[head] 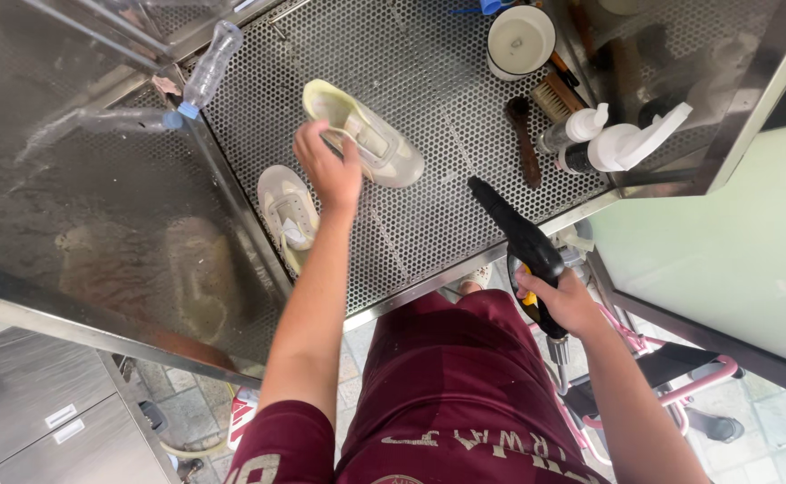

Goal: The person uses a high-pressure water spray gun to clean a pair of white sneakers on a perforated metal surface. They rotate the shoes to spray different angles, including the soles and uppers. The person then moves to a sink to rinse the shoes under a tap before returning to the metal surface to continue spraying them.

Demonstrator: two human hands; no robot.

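Note:
My left hand (328, 168) grips the heel end of a pale yellowish-white sneaker (377, 143), which lies tilted on the perforated metal worktop (429, 72). A second matching sneaker (287, 215) lies just left of that hand, against the steel side wall. My right hand (565, 300) is closed around the handle of a black spray gun (518, 235). The gun's nozzle points up toward the worktop, a short way right of the held sneaker.
At the back right stand a white round tub (520, 40), wooden-handled brushes (525, 143) and white spray bottles (621, 143). A clear plastic bottle (206, 67) lies at the back left. Steel walls (70, 179) enclose the worktop. A pink-framed stool (680, 376) stands by my right leg.

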